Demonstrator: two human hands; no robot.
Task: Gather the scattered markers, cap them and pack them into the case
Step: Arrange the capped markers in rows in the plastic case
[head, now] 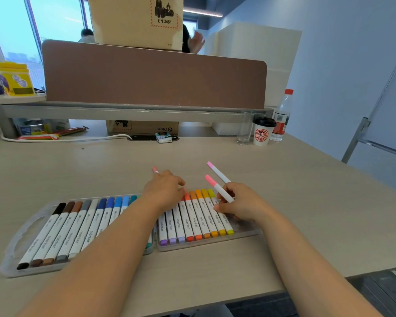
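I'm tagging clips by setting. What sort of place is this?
Probably an open-plan office: a long desk with a brown divider along its back, big windows behind, and what looks like a whiteboard on the right.

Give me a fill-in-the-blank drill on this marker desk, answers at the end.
1. The right hand holds ___ pink markers.
2. The marker at the far left end of the case is ___.
3. The paper cup stands between the glass and the ___.
4. A pink tip pokes out beyond the ___ hand.
Missing words: two; black; bottle; left.
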